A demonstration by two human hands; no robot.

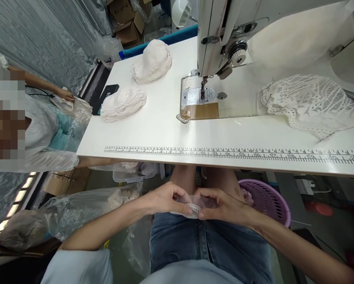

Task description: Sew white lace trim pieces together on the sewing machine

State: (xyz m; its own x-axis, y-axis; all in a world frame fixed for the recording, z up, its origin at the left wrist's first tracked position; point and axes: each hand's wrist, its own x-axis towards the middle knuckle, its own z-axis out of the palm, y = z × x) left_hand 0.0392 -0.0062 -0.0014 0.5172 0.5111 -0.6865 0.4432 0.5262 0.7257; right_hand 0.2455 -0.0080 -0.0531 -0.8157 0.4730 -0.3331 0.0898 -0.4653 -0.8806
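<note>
Over my lap, my left hand (174, 199) and my right hand (217, 204) are closed on opposite sides of a small white piece of lace-edged fabric (194, 206). Thumbs and fingertips pinch it, and part of the cloth is sheer. The fingers hide some of its shape. Beyond the table edge, a sewing machine (221, 43) stands with its presser foot (203, 92) over the metal plate. To its right lies a heap of white lace (315, 102). Two stacks of white lace-edged pieces, a rear stack (153, 61) and a nearer stack (123, 104), rest on the table's left part.
A printed ruler (230, 154) runs along the front of the white table (153, 134). A dark phone (108, 91) lies beside the nearer stack. Under the table stands a purple basket (265, 201). Plastic bags (85, 205) lie at left, where another person (43, 122) sits.
</note>
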